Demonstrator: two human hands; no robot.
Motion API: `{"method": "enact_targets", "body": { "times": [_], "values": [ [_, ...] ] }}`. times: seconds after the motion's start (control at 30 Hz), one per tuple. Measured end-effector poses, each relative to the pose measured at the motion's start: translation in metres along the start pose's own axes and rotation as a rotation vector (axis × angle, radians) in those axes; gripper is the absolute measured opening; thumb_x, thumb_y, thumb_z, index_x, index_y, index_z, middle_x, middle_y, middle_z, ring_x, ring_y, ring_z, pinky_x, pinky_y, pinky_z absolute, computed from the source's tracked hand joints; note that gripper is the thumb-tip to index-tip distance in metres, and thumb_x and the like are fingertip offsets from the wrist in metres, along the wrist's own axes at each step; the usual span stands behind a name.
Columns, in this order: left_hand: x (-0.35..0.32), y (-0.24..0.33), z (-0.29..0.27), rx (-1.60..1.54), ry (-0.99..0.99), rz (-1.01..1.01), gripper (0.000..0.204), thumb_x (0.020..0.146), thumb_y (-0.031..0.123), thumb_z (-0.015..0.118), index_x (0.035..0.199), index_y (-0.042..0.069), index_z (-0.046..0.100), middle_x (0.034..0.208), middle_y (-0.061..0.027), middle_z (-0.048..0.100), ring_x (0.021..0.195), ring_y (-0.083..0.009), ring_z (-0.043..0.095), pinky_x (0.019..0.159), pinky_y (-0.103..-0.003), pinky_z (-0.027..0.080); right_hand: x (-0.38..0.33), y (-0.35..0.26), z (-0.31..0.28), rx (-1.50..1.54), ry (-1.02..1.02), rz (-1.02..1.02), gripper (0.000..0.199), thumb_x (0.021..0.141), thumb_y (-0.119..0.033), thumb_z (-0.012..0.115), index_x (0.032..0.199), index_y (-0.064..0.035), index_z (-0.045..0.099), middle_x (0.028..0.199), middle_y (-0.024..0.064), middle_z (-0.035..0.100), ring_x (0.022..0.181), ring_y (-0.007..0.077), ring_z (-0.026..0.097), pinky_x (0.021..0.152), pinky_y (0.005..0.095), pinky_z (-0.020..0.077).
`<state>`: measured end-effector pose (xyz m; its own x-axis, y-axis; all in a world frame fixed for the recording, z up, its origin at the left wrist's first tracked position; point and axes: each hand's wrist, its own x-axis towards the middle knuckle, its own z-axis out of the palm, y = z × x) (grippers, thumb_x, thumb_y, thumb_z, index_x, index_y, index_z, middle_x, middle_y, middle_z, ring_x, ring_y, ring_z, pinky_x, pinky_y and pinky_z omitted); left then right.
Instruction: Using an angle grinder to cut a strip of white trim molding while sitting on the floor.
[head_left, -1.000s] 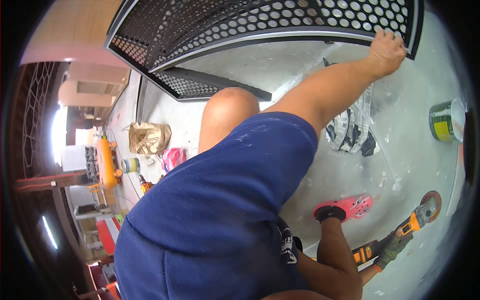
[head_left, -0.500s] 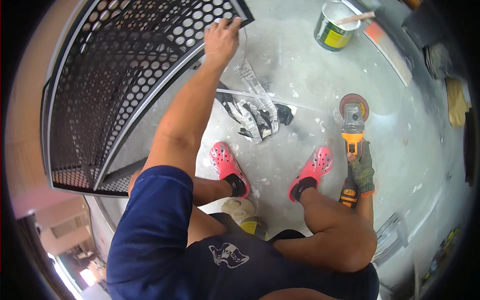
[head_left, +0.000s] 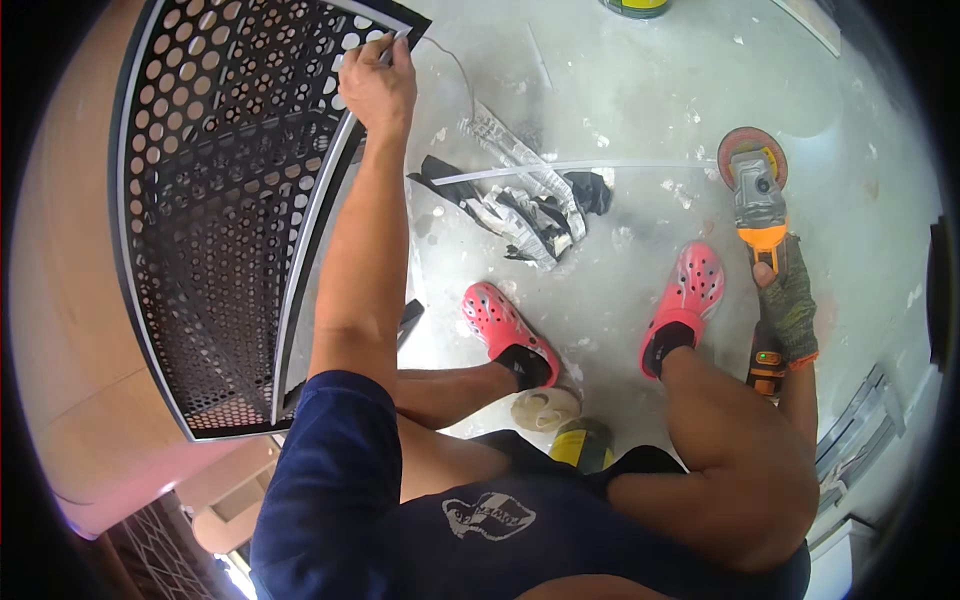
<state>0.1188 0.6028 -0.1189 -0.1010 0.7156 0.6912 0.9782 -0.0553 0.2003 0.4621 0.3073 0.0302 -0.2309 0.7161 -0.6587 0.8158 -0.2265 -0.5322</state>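
My bare left hand (head_left: 378,92) is closed on the upper right corner of the frame of a black perforated metal panel (head_left: 235,165), which stands tilted at the left. My right hand (head_left: 788,310), in a grey-green knit glove with bare fingertips, is wrapped round the body of an orange and black cordless angle grinder (head_left: 760,208). A reddish sanding disc (head_left: 738,140) sits on the grinder's head, out over the floor and apart from the panel. Whether the disc spins I cannot tell.
Crumpled paper or plastic scraps (head_left: 535,222) and a thin pale strip (head_left: 600,163) lie on the grey, paint-spotted floor (head_left: 620,300). My feet wear pink clogs (head_left: 692,285). A yellow-labelled can (head_left: 582,446) stands between my legs, another bucket (head_left: 637,6) at the far edge.
The view has shifted, so the bucket has nearly left it at the top. My left hand stays on the panel's corner, and my right hand keeps hold of the grinder.
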Motion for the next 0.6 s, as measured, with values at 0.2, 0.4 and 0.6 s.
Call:
{"method": "enact_targets", "body": {
  "times": [0.2,0.4,0.6],
  "values": [
    [-0.015,0.001,0.007,0.093,-0.016,0.098,0.022,0.081,0.028,0.073,0.094,0.012,0.075,0.092,-0.0092,0.067,0.089,-0.0278,0.063,0.082,-0.037,0.049,-0.003,-0.005,-0.015,-0.023,-0.054,-0.018,0.048,0.065,-0.031,0.074,0.103,-0.005,0.06,0.092,0.0082,0.057,0.093,0.0283,0.059,0.096,0.0376,0.0359],
    [-0.019,0.02,0.007,0.164,0.05,0.184,0.013,0.081,0.025,0.072,0.088,0.014,0.075,0.096,-0.0036,0.068,0.091,-0.0255,0.062,0.08,-0.037,0.048,-0.016,-0.007,-0.027,-0.067,-0.055,-0.044,0.047,0.06,-0.032,0.074,0.097,-0.0066,0.061,0.089,0.0079,0.057,0.091,0.0287,0.059,0.099,0.0384,0.0338],
    [-0.023,0.033,-0.056,-0.034,-0.141,0.044,0.019,0.086,0.021,0.068,0.095,0.005,0.07,0.082,-0.0108,0.071,0.074,-0.0262,0.067,0.073,-0.037,0.052,-0.056,-0.033,-0.039,-0.08,0.014,-0.065,0.046,0.055,-0.033,0.075,0.092,-0.0081,0.062,0.085,0.0076,0.057,0.089,0.029,0.06,0.101,0.0393,0.0316]
  ]
}}
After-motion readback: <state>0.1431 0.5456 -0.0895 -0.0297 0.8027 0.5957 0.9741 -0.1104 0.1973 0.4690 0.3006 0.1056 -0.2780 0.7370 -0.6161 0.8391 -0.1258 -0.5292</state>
